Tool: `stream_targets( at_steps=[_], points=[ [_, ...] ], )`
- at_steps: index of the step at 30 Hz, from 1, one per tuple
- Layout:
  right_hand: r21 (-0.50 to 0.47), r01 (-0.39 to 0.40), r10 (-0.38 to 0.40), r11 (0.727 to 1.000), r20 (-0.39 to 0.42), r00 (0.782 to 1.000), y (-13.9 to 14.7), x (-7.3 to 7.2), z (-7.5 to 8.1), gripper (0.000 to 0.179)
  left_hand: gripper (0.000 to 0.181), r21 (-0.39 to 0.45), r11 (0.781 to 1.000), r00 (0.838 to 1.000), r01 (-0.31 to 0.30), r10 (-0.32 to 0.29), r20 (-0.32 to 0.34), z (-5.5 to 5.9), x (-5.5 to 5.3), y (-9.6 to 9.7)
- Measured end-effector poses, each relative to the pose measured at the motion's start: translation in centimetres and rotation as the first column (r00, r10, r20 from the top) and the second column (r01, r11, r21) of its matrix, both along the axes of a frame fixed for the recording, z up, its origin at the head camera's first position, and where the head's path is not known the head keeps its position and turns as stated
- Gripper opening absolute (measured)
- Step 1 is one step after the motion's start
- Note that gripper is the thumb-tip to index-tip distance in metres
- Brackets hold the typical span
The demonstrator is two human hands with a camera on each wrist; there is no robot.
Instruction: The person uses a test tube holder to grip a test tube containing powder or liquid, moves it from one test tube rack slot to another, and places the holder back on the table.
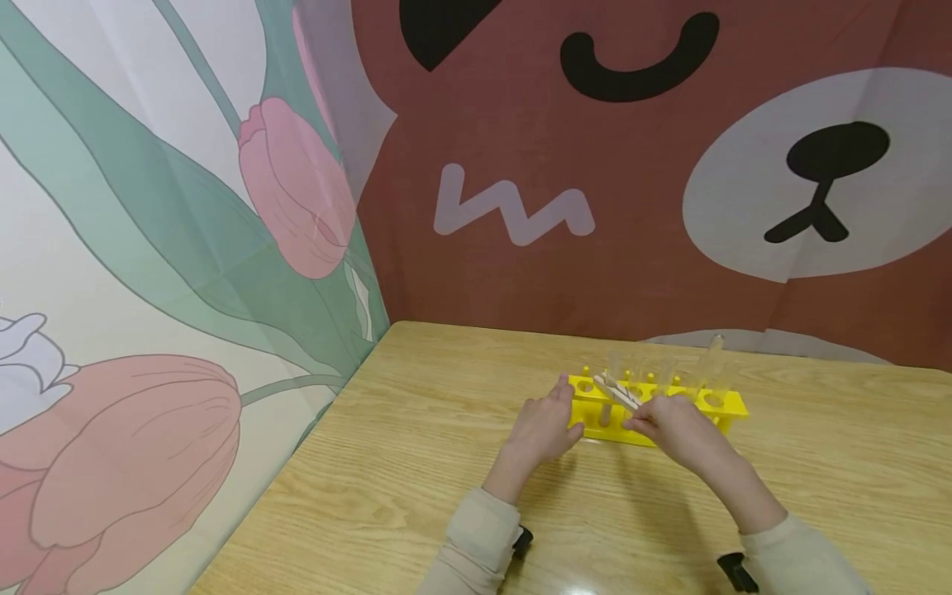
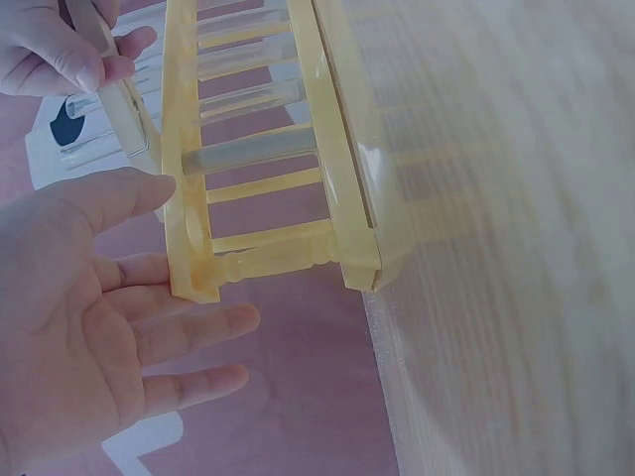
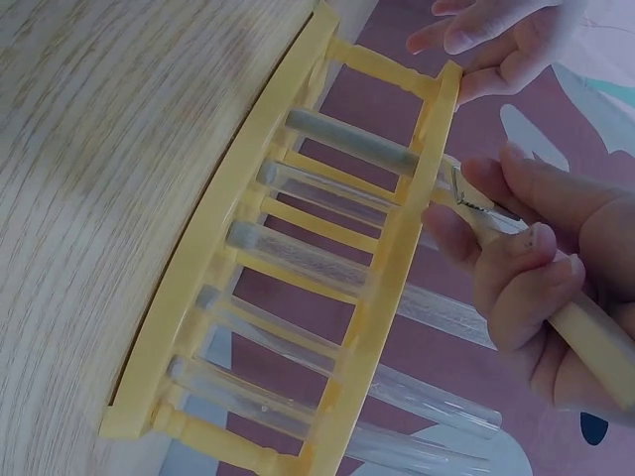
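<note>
A yellow test tube rack stands on the table. At its left end my left hand pinches the top plate between thumb and forefinger, the other fingers stretched out past it. My right hand grips a wooden test tube clamp with a metal spring, angled over the rack. The clamp's front end is right by the upper part of a test tube with greyish contents; whether it grasps the glass I cannot tell. Several clear test tubes sit in the other holes, leaning slightly.
Yellow pegs stick up along the rack's back. The wood-grain table reaches a bear-print cloth behind and a tulip-print cloth at the left. Black straps show at both sleeves.
</note>
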State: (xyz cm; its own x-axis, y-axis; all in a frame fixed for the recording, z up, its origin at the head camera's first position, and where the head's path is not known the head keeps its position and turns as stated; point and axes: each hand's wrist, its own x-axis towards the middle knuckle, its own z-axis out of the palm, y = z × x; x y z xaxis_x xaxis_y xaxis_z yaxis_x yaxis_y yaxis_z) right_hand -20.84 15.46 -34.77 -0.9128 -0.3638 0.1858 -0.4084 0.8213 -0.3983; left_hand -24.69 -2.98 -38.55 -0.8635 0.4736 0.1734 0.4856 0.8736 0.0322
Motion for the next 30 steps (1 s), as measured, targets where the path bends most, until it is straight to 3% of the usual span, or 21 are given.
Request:
stream_targets(
  at_steps=[14,30],
  points=[
    [0.023,-0.009,0.011,1.0,-0.083,0.996,0.05,0.1,-0.14,0.017,0.061,-0.009,1.0,1.0,-0.003,0.003,0.004,0.08,0.12,0.0],
    [0.023,-0.013,0.015,1.0,-0.104,0.994,0.1,0.19,0.0,0.018,0.062,0.003,1.0,1.0,-0.005,0.005,0.008,0.12,0.22,-0.03]
  ],
)
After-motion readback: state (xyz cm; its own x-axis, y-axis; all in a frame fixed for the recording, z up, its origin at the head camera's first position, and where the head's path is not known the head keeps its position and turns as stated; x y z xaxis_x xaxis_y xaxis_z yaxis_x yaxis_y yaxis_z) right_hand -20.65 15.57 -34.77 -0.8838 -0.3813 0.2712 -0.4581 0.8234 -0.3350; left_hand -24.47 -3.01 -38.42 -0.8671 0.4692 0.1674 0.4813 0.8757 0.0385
